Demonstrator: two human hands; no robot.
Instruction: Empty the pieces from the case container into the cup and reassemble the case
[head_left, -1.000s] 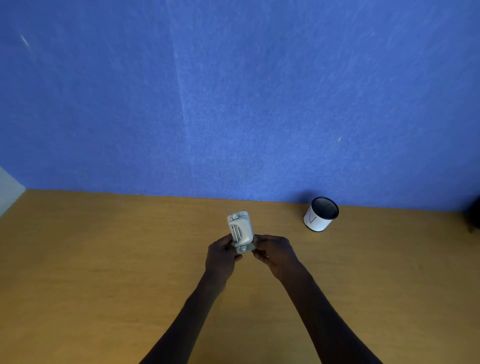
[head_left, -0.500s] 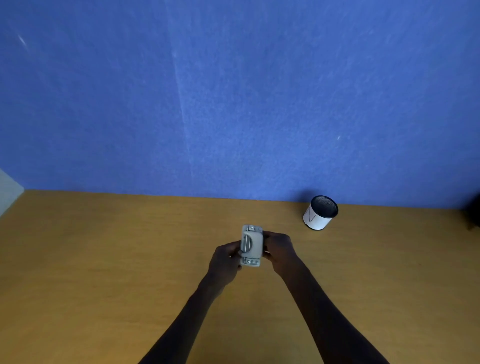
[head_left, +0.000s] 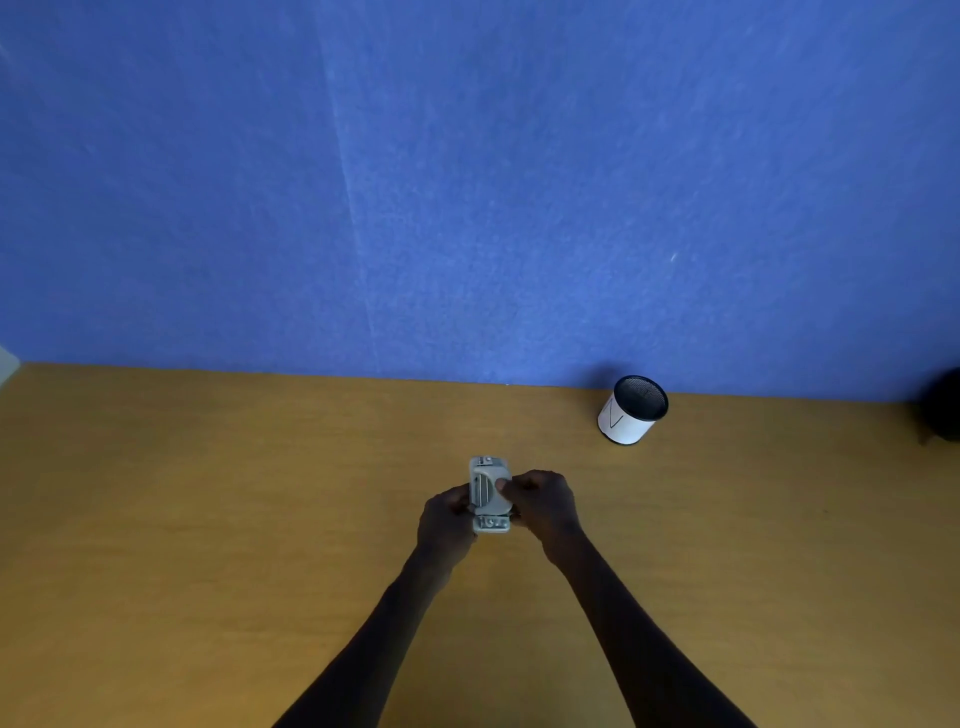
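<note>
Squarely between both hands (head_left: 506, 512), case (head_left: 489, 493).

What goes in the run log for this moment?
hands: left and right both grip grey case | cup: upright, far right, apart | case: seemingly closed

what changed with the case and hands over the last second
The grey case tipped from leaning left to roughly upright and shifted slightly right. The right hand slid up its side, thumb now across the front; the left hand kept hold. The cup stayed by the wall.
</note>
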